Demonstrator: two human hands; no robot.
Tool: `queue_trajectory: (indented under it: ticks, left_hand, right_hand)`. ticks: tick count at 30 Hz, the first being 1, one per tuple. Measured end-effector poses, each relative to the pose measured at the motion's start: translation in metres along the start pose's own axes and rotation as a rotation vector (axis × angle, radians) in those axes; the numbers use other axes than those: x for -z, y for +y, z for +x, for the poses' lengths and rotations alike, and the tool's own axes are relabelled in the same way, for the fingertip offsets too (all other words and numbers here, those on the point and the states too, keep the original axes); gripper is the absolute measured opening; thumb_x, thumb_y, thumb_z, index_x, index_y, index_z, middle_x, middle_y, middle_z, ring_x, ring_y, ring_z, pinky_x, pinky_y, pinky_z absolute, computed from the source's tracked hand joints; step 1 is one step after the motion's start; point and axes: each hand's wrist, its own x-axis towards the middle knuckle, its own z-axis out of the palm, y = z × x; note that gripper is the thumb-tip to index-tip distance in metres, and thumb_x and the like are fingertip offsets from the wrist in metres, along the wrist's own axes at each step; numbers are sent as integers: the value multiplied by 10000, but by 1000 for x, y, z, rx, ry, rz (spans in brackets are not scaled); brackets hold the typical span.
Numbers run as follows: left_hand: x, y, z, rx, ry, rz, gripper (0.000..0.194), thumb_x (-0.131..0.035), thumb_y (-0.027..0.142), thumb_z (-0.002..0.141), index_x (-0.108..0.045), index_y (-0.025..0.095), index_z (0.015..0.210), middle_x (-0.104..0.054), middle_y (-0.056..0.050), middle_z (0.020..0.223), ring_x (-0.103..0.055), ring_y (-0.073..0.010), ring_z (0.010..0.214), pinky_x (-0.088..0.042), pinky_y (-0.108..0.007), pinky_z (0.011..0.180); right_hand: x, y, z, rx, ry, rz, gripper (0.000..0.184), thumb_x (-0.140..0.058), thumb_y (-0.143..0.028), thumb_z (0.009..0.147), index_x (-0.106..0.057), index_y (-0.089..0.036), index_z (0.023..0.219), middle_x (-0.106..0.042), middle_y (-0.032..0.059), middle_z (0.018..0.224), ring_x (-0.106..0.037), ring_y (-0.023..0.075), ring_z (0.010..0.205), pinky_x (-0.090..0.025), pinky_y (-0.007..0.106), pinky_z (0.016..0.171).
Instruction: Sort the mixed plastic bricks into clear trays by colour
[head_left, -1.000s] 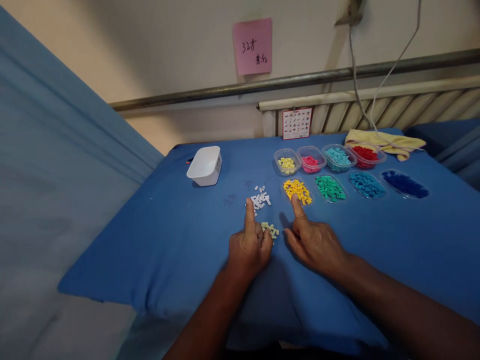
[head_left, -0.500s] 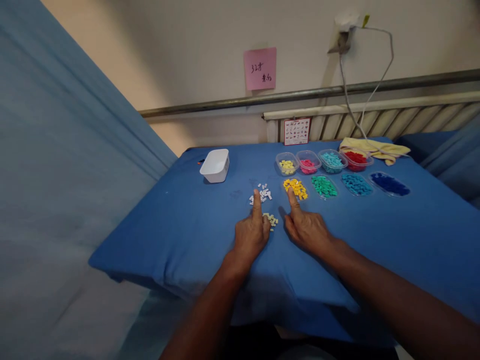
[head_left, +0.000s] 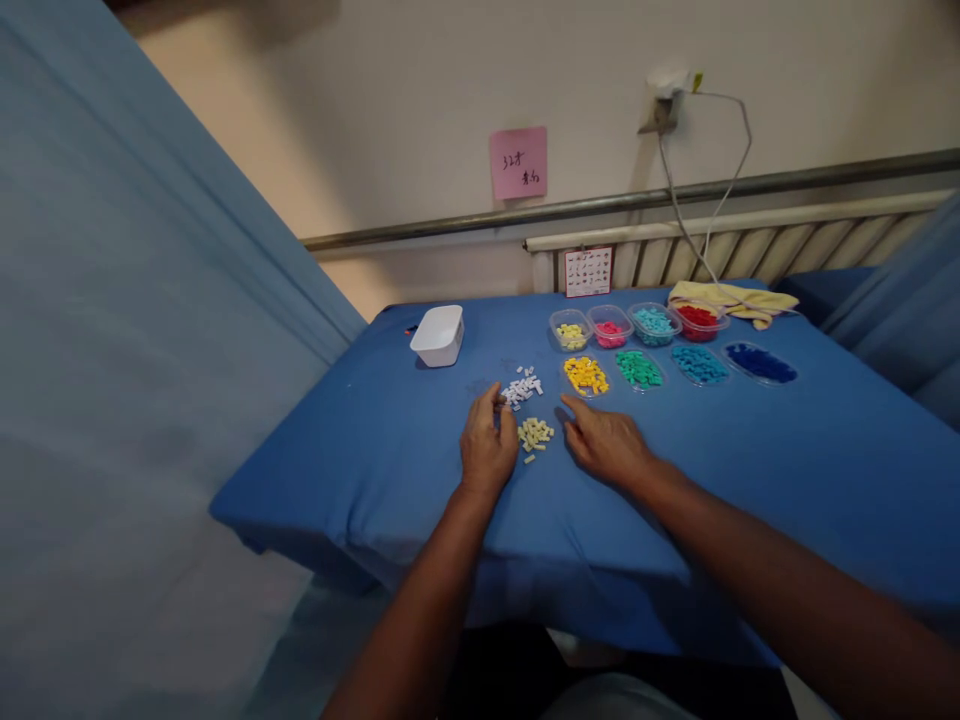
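My left hand (head_left: 487, 442) rests at the left edge of a small heap of white pieces (head_left: 525, 386), its fingers bent and the thumb apart, with nothing visible held. Just right of its thumb is a heap of cream-coloured pieces (head_left: 535, 434) on the blue cloth (head_left: 397, 450). My right hand (head_left: 606, 440) is on the other side of the cream heap, its index finger stretched forward and the other fingers partly curled. Nothing shows in it. A shallow tub of yellow-orange pieces (head_left: 586, 376) lies just beyond that fingertip.
A white container (head_left: 439, 336) stands at the back left. Clear tubs hold pale yellow (head_left: 571, 337), pink (head_left: 609, 334), turquoise (head_left: 654, 326), red (head_left: 699, 322), green (head_left: 640, 369), teal (head_left: 699, 366) and dark blue pieces (head_left: 760, 363). A yellow cloth (head_left: 739, 300) lies behind them.
My left hand has shifted left off the cream heap, and its pointing index finger has bent. My right fingertip has drawn back from the yellow-orange tub. The camera view has tilted up slightly.
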Motion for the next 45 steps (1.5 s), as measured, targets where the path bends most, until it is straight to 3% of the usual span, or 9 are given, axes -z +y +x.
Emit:
queue_trajectory:
  ticks: [6, 9, 16, 24, 29, 32, 35, 39, 45]
  left_hand:
    - [0, -2, -4, -313, -464, 68, 564, -659, 459, 1095, -644, 141, 1561, -572, -214, 1668, -534, -341, 1565, -414, -536, 1327]
    - [-10, 1, 0, -398, -578, 82, 470, -693, 437, 1084, -716, 162, 1465, -582, -211, 1644, -550, -345, 1539, -448, -529, 1297]
    - [-38, 15, 26, -442, -557, 186, 225, -623, 306, 1112, -767, 136, 1074, -735, -148, 1145, -676, -267, 1132, -543, -414, 1073]
    - [-23, -4, 74, -301, -356, 211, 378, -520, 326, 1144, -768, 123, 1344, -761, -169, 1382, -671, -279, 1343, -482, -434, 1223]
    - [-27, -35, 109, -268, -585, 234, 612, -616, 485, 1098, -651, 117, 1586, -479, -223, 1749, -454, -362, 1637, -328, -524, 1369]
    - [-43, -45, 116, -369, -666, 201, 618, -671, 534, 1064, -692, 134, 1535, -505, -223, 1730, -483, -368, 1614, -352, -532, 1353]
    - [-56, -51, 118, -476, -618, 153, 397, -697, 447, 1053, -786, 144, 1294, -740, -196, 1408, -671, -323, 1360, -478, -496, 1236]
    - [-63, -54, 120, -464, -511, 174, 200, -684, 358, 1057, -773, 180, 1062, -757, -121, 1059, -689, -284, 1095, -533, -479, 1093]
    - [-50, -45, 115, -425, -448, 188, 318, -741, 346, 1031, -788, 161, 1286, -725, -183, 1436, -662, -344, 1345, -501, -545, 1203]
  right_hand:
    - [11, 8, -3, -14, -50, 203, 430, -555, -293, 1105, -692, -168, 1493, -871, 116, 1175, -824, 254, 1064, -586, 345, 925]
    - [20, 17, -16, 46, -66, 333, 407, -563, -298, 1095, -722, -153, 1440, -871, 94, 1072, -818, 221, 948, -593, 316, 843]
    - [42, 62, -75, 8, 103, 424, 396, -572, -410, 1073, -809, -174, 1285, -877, 110, 1041, -831, 261, 882, -646, 384, 794]
    - [41, 114, -159, -202, 235, 246, 452, -560, -526, 1076, -828, -212, 1261, -873, 148, 1165, -851, 337, 950, -683, 472, 831]
    - [35, 106, -157, -154, 222, 111, 453, -519, -490, 1110, -818, -195, 1281, -863, 142, 1210, -843, 341, 1020, -679, 476, 844]
    - [34, 105, -153, -110, 233, 85, 426, -519, -470, 1120, -820, -198, 1248, -865, 126, 1167, -843, 315, 979, -673, 441, 807]
    - [34, 107, -155, -78, 244, 62, 399, -512, -452, 1132, -815, -206, 1218, -859, 105, 1097, -832, 284, 916, -657, 408, 783]
    - [34, 107, -161, -61, 241, 29, 377, -502, -440, 1142, -797, -213, 1195, -826, 90, 999, -801, 270, 834, -623, 400, 720]
    - [33, 107, -172, -70, 229, 108, 336, -529, -442, 1131, -792, -243, 1195, -827, 92, 1045, -810, 268, 882, -640, 408, 768]
